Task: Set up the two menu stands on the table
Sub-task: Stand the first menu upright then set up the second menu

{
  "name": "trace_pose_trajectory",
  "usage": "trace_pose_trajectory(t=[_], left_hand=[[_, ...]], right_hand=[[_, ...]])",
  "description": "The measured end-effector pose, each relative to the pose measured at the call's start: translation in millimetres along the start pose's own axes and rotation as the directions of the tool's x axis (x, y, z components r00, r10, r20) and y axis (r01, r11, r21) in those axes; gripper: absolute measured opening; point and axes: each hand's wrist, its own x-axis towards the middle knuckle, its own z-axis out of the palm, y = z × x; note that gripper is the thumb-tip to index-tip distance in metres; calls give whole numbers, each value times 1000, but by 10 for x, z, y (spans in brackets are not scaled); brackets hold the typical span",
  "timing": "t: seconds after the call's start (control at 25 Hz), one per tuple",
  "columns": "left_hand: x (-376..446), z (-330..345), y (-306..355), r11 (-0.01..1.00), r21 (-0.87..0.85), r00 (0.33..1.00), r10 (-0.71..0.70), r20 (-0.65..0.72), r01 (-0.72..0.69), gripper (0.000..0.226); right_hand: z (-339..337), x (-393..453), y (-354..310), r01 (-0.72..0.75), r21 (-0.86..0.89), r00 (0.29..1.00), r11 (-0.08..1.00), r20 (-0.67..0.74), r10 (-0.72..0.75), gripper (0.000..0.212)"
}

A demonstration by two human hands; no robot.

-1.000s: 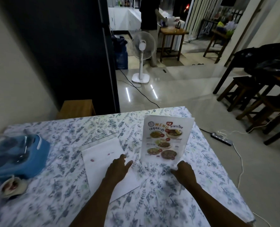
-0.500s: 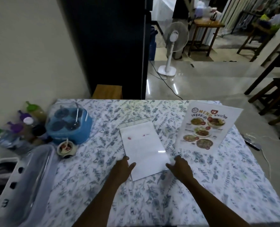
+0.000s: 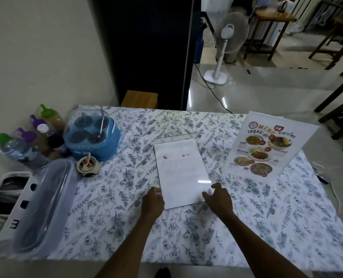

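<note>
Flat menu stand (image 3: pixel 181 171) lay face-down mid-table (image 3: pixel 126 217). My left hand (image 3: pixel 153 201) was at its near-left corner, my right hand (image 3: pixel 219 198) at its near-right edge, fingers loosely spread, neither visibly gripping. Second menu stand (image 3: pixel 266 145) stood upright right of the flat one.

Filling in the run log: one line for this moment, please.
stage: second stand pending | upright menu stand: standing | flat menu stand: lying | left hand: open | right hand: open
</note>
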Motion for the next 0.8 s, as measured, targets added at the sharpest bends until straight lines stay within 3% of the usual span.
trace_pose_trajectory(t=[0.2,0.36,0.56,0.8], left_hand=[[-320,-96,-45,997,-72,995,-38,-96,31,31],[-760,-348,63,994,-113,965,-36,-260,7,27],[-1340,-649,209,979,-200,904,-56,-424,-33,24],[-1598,-1043,323,907,-393,859,-74,-507,-154,13]], right_hand=[[-150,-352,97,128,112,991,985,30,-132,34],[-385,-749,172,269,229,963,935,-44,-267,45],[-759,-1183,156,453,243,890,858,-71,-451,31],[-1129,-1352,-167,577,244,817,780,-194,-543,22]])
